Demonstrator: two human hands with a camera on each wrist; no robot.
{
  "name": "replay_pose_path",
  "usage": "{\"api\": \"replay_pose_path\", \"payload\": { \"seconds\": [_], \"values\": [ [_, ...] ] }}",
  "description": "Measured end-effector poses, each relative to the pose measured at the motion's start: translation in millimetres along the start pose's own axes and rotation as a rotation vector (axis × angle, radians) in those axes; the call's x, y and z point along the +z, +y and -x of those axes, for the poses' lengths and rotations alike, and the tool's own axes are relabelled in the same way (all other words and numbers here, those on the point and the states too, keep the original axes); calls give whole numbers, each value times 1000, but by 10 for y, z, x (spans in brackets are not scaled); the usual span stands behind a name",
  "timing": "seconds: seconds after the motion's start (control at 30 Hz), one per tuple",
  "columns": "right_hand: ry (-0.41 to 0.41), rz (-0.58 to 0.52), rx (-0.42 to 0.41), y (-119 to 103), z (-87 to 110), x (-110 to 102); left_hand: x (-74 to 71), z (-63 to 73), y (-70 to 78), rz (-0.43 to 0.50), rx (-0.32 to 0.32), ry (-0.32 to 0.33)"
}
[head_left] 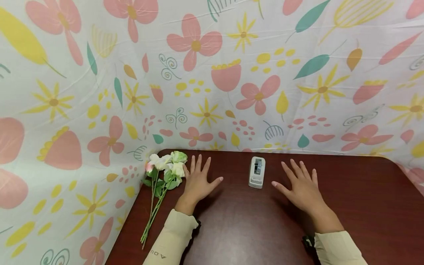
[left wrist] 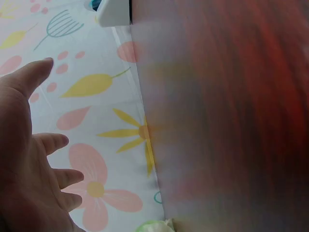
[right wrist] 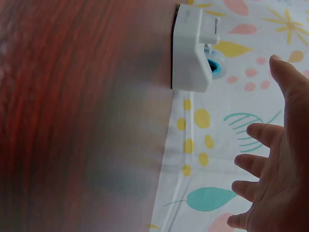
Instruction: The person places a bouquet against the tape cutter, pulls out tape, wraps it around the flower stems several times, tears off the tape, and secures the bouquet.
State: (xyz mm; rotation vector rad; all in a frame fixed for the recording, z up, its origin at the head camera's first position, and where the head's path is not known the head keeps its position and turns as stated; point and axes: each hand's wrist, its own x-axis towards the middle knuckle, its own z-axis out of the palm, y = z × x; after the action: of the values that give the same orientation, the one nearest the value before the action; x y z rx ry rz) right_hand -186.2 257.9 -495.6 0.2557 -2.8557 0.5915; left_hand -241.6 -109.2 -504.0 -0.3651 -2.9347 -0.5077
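Observation:
Between the two hands, a white tape dispenser with a roll of clear tape on a blue core stands on the dark red-brown table. My left hand is spread palm down over the table, left of the dispenser, holding nothing. Its fingertips come close to the artificial flowers, white, pale green and pink on long green stems. Right of the dispenser, my right hand is likewise spread with straight fingers and nothing in it. In the right wrist view the dispenser stands beyond the thumb.
A white cloth printed with pink, yellow and teal flowers hangs behind the table and along its left side. The table's back edge runs just beyond the flowers and the dispenser. Cream sleeves cover both forearms.

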Motion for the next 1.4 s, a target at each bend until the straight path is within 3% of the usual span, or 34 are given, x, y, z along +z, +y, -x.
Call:
{"api": "replay_pose_path", "payload": {
  "seconds": [0.3,0.6,0.93,1.07,1.23,1.4],
  "values": [
    [3,-64,-28,-48,-7,27,-30,45,-60,31,-7,27],
    [11,-104,-107,-120,6,97,-115,125,-89,52,-18,60],
    [32,-104,-200,-308,-8,191,-232,204,-204,146,-51,164],
    [16,-102,-225,-386,-2,222,-269,241,-252,143,-49,214],
    [-6,-100,-250,-473,16,260,-289,313,-328,150,-91,239],
    [-34,-106,-263,-555,27,312,-331,397,-422,134,-137,219]
  ]
}}
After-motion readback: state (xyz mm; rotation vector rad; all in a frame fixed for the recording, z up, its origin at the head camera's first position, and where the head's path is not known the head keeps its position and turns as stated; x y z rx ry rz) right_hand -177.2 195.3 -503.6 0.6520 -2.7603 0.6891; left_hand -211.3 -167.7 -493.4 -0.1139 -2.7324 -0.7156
